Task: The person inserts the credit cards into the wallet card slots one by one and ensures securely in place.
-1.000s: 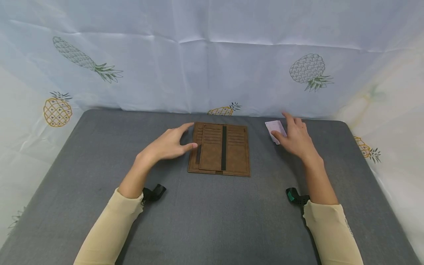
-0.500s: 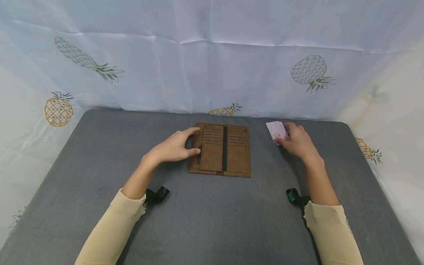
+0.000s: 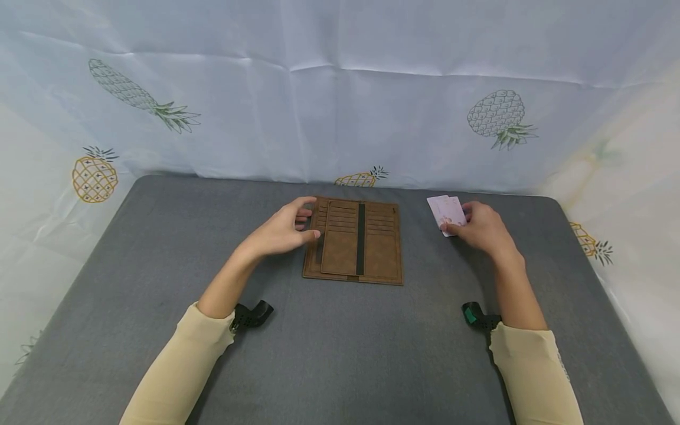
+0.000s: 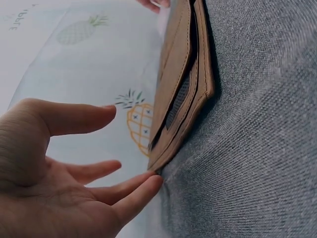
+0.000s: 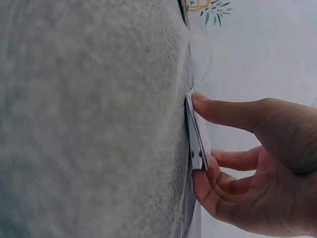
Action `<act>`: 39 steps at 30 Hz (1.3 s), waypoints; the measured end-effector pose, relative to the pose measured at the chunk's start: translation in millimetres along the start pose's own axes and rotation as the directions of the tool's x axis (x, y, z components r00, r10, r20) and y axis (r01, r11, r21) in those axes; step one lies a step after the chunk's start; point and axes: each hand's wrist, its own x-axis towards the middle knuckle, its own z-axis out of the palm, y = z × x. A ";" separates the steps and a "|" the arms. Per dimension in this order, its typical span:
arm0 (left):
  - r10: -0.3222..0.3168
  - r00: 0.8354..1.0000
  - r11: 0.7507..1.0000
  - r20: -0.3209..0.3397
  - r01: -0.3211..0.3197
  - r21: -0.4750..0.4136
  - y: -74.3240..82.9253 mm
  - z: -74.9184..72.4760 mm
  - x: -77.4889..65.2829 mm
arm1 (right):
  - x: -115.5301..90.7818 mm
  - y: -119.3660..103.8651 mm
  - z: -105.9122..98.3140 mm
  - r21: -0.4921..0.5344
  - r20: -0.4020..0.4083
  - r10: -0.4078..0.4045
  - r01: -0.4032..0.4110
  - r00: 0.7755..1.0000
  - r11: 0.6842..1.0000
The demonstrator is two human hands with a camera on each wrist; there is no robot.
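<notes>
A brown bifold wallet [image 3: 340,254] lies spread flat on the grey table, with rows of card slots and a dark band down its middle. At its left edge is my left hand [image 3: 281,230], fingers loosely bent and thumb apart from them. In the left wrist view, the lower fingertips [image 4: 156,179] are right at a corner of the wallet [image 4: 173,64]. My right hand [image 3: 483,227] pinches pale pink cards [image 3: 446,211] by their edges, thumb at one side and fingers at the other. The cards overlap, slightly fanned, and lean close over the cloth in the right wrist view.
The grey cloth-covered table [image 3: 361,354] ends at the back against a pale curtain [image 3: 372,118] printed with pineapples. A black wrist camera mount [image 3: 254,314] juts from the left sleeve and another mount [image 3: 478,316] from the right one.
My right hand has drawn its fingers in around the cards, which now show fanned apart and shifted slightly right. The left hand has moved a little right, its fingers more bent over the wallet's edge.
</notes>
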 end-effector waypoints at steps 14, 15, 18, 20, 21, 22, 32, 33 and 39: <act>-0.037 0.999 0.998 -0.023 0.036 -0.049 2.6 1.7 -1.0 | 1.8 12.5 -3.5 0.041 -0.032 0.026 -0.025 0.999 0.999; -0.037 0.999 0.998 -0.021 0.035 -0.048 2.7 1.8 -1.0 | 2.0 13.6 -3.7 0.053 -0.033 0.029 -0.027 0.999 0.998; -0.039 0.999 0.998 -0.019 0.039 -0.040 3.0 1.8 -1.4 | 3.5 17.1 -4.1 0.084 -0.032 0.036 -0.034 0.999 0.996; -0.047 0.999 0.998 -0.019 0.046 -0.035 3.2 1.5 -1.8 | 4.8 19.5 -4.5 0.105 -0.030 0.043 -0.039 0.999 0.994; -0.050 0.999 0.998 -0.020 0.049 -0.033 3.3 1.3 -1.9 | 5.2 20.5 -4.9 0.114 -0.030 0.047 -0.043 0.998 0.993; -0.054 0.998 0.998 -0.020 0.053 -0.031 3.3 1.2 -2.0 | 5.5 21.5 -5.3 0.121 -0.031 0.052 -0.048 0.998 0.992; -0.068 0.997 0.996 -0.020 0.067 -0.064 2.1 1.0 -1.9 | 5.7 28.1 -8.9 0.220 -0.027 0.016 -0.010 1.000 0.975; -0.068 0.997 0.995 -0.022 0.067 -0.069 2.0 1.0 -1.9 | 5.7 28.4 -9.1 0.240 -0.027 0.006 0.000 1.000 0.971; -0.065 0.997 0.993 -0.049 0.060 -0.099 1.3 1.0 -2.0 | 8.3 29.2 -9.3 0.338 -0.028 -0.025 0.033 0.999 0.941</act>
